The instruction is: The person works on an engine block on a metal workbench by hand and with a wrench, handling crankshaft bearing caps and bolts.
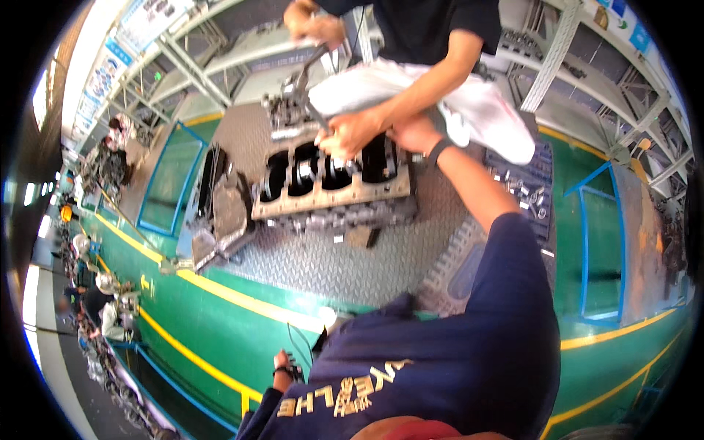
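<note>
An engine block (334, 199) with several open cylinder bores lies on a metal-topped bench. My right hand (414, 134) reaches to its far right end, a black band round the wrist. Its fingers are partly hidden by the co-worker's forearm, so their grip does not show. Low beside my body hangs my left hand (281, 359), small, with a dark strap at the wrist; its fingers cannot be made out clearly. Across the bench a co-worker's hand (348, 136) is at the block's top, and their other hand (315, 29) is raised on a long-handled metal tool (297, 84).
A dark oil pan-like casting (229, 209) stands left of the block. At the right, a blue tray (541, 165) holds several metal tools. The textured bench top (323, 268) ends toward me above a green floor (213, 323) with yellow lines. Blue frames (583, 257) flank the bench.
</note>
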